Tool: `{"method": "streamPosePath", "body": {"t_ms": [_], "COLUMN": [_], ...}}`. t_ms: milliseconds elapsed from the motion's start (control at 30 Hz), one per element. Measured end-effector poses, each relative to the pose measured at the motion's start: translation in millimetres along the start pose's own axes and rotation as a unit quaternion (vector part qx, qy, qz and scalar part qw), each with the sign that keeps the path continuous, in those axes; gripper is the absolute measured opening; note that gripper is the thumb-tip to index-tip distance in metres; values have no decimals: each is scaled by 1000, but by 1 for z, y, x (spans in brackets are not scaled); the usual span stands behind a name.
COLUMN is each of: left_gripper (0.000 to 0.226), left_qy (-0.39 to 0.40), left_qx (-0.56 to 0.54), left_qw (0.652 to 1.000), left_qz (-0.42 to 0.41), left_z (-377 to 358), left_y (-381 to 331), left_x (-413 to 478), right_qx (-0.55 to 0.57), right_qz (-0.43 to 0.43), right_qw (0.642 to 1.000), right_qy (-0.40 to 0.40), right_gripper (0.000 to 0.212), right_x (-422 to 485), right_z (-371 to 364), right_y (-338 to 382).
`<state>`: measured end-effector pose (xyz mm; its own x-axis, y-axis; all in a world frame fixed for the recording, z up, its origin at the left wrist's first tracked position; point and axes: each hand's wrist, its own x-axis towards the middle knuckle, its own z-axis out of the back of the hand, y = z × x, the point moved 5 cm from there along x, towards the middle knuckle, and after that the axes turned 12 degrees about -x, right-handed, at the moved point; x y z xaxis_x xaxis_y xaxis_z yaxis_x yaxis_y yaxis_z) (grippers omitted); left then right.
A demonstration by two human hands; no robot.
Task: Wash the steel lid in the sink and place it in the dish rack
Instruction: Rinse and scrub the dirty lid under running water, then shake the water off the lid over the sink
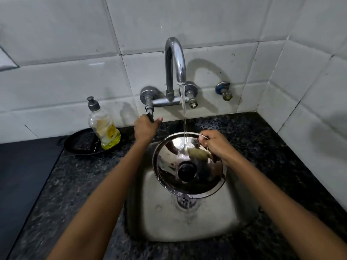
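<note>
A round steel lid (169,162) with a black knob (186,171) is held tilted over the steel sink (154,218). My right hand (216,145) grips its upper right rim. Water runs from the curved tap (175,61) onto the lid's top near the rim. My left hand (146,128) is closed around the tap's dark left handle (150,115). No dish rack is in view.
A soap bottle with yellow liquid (104,126) stands at the sink's left, beside a black dish (82,142). The speckled dark counter (262,156) surrounds the sink. A small wall valve (224,91) sits right of the tap. White tiled walls close off the back and right.
</note>
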<state>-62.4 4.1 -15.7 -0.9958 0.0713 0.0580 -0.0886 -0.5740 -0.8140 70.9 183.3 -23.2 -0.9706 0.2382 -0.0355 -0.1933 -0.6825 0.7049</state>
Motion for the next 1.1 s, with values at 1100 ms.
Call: {"method": "streamPosePath", "body": {"t_ms": [1100], "left_gripper": [10], "left_qy": [300], "left_qx": [-62], "left_qw": [940], "left_qz": [-151], "left_z": [17], "left_y": [-32], "left_x": [-97], "right_qx": [-37], "right_qz": [111], "right_qw": [992], "right_qy": [45], "right_gripper": [42], "right_x": [-25], "right_z": [4], "right_y": [42]}}
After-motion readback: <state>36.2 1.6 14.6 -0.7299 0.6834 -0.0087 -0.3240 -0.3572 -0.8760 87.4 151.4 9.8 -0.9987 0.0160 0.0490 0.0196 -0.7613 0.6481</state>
